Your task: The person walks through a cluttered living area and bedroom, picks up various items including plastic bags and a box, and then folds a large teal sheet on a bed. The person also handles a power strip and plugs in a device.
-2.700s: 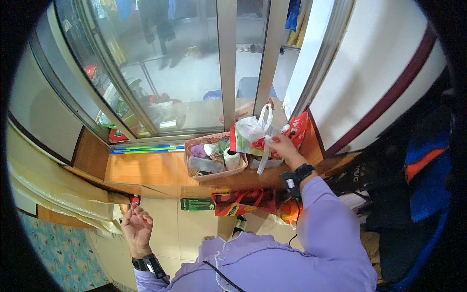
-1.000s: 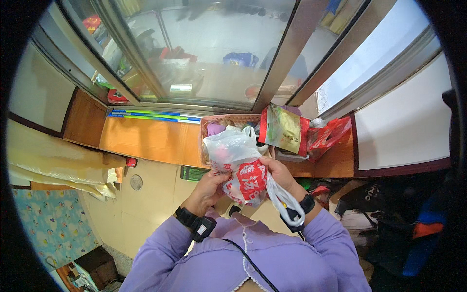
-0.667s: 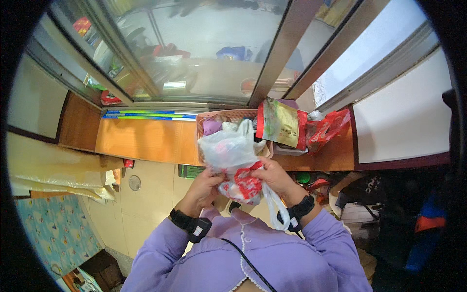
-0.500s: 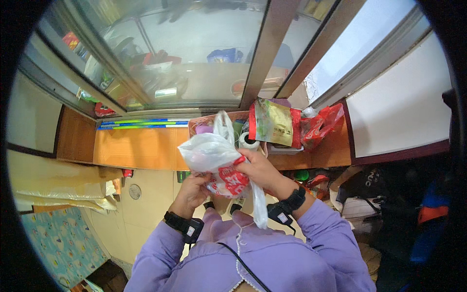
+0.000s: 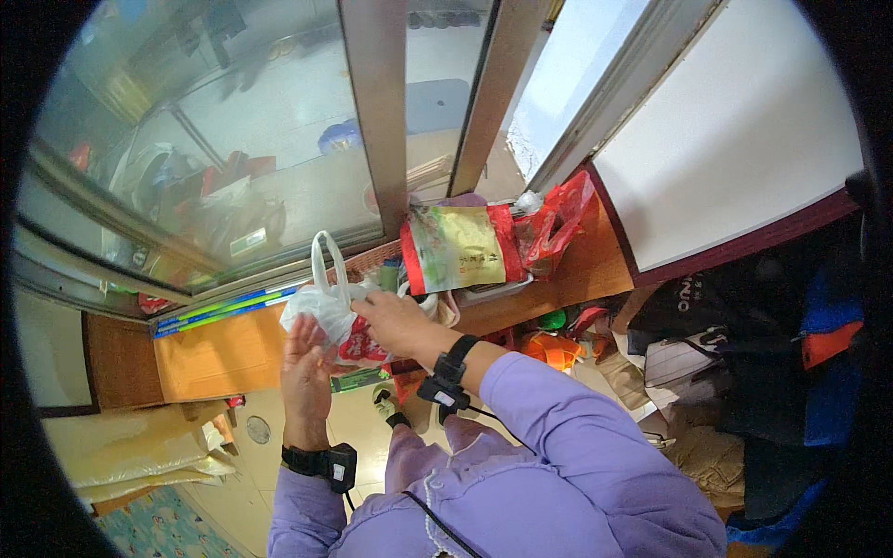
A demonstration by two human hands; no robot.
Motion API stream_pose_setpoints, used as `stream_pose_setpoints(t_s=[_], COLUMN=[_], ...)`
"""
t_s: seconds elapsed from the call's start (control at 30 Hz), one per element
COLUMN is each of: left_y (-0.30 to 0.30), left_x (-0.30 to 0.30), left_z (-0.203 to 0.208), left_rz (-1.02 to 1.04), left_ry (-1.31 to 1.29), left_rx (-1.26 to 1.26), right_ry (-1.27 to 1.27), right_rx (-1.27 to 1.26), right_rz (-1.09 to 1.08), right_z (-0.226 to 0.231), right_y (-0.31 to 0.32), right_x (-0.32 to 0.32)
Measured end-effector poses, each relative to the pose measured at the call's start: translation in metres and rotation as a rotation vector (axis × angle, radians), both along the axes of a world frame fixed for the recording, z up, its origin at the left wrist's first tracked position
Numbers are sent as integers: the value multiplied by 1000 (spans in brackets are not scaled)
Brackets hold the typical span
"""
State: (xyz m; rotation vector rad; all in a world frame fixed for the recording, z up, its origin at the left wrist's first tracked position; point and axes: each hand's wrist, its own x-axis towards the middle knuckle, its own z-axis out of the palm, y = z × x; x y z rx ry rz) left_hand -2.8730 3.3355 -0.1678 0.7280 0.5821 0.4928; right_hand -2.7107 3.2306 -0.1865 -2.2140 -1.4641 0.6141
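A white plastic bag point(image 5: 316, 305) with red print sits at the front edge of the wooden ledge, its handle loop standing up. My left hand point(image 5: 305, 377) is beside the bag's near left side, open with its fingers stretched out; whether its fingertips touch the plastic is hard to tell. From the right, my right hand point(image 5: 400, 325) reaches over the bag and grips its upper right part, with some fingers hidden. Right of that hand, a red, green and gold pouch point(image 5: 460, 249) lies over a light basket.
Blue and green poles point(image 5: 219, 312) lie along the back of the wooden ledge point(image 5: 214, 355), below sliding glass panels. A red plastic bag point(image 5: 558, 223) sits at the ledge's right. Bags and clothes point(image 5: 688, 363) are piled on the right; a wrapped yellowish bundle point(image 5: 139, 456) is at left.
The view has swung to the right. Both hands have moved forward with the plastic bag to the ledge, and its handles now stand up. My left hand has let go and opened.
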Motion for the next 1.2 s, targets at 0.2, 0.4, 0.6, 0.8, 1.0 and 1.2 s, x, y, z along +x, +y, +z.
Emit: stream_pose_setpoints(t_s=[0.2, 0.4, 0.6, 0.8, 1.0, 1.2], left_y=[5, 13, 16, 32, 15, 5], left_x=[35, 49, 21, -16, -7, 4], left_z=[-16, -14, -21, -49, -70, -81], left_rz=[-281, -308, -114, 225, -126, -135], left_ry=[46, 101, 168, 591, 589, 465], left_rx=[27, 21, -50, 161, -117, -139], right_ry=[198, -480, -456, -349, -154, 243], right_rx=[407, 69, -32, 433, 456, 594], right_rz=[-267, -580, -597, -710, -995, -1269], right_z=[6, -29, -55, -9, 35, 51], right_y=[-42, -95, -103, -138, -169, -224], right_x=[29, 75, 98, 111, 113, 78])
